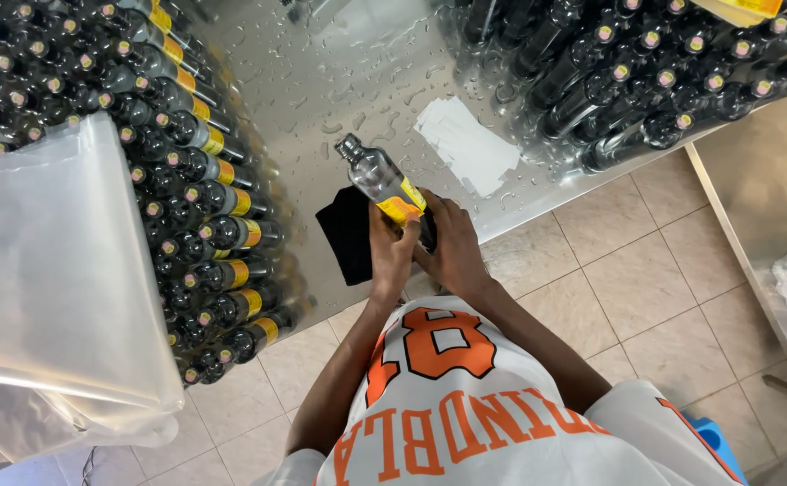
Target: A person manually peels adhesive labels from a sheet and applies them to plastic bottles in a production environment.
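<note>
A dark bottle (374,171) with a silver cap and a yellow label (400,208) lies tilted over the wet steel table (321,81), cap pointing away from me. My left hand (391,254) presses on the label near the bottle's lower half. My right hand (452,243) grips the bottle's base from the right side. A black cloth (347,236) lies on the table just left of my hands.
Several labelled dark bottles (204,189) lie stacked on the left. Several shrink-wrapped bottles (646,72) sit at the back right. A white sheet (467,144) lies on the table. Clear plastic bags (51,270) hang at the left. Tiled floor (628,288) lies below.
</note>
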